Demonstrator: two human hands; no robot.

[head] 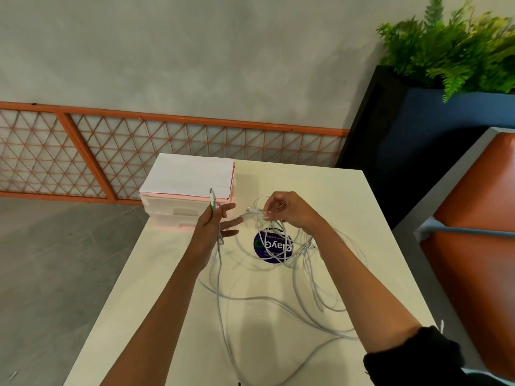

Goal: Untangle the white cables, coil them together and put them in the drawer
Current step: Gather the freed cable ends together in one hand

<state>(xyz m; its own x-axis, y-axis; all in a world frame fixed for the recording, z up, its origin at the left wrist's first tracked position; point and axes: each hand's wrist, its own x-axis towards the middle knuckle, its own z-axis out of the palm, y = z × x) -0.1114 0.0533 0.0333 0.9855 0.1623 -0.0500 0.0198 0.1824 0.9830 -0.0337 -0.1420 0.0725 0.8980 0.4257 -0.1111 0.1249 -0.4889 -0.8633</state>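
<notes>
Several white cables point(278, 302) lie in loose tangled loops across the cream table point(348, 196). My left hand point(214, 224) holds one cable near its end; the green-and-white plug point(212, 200) sticks up above the thumb while the other fingers spread out. My right hand point(284, 208) pinches another white cable end point(252, 210) above the tangle, its plug pointing left. A small translucent drawer unit point(181, 207) with a white top stands at the table's far left corner, its drawers closed.
A round dark blue sticker point(271, 247) sits on the table under the cables. A dark planter point(404, 135) with ferns stands behind the table on the right, an orange seat point(473, 232) beside it. An orange lattice fence point(139, 151) runs along the wall.
</notes>
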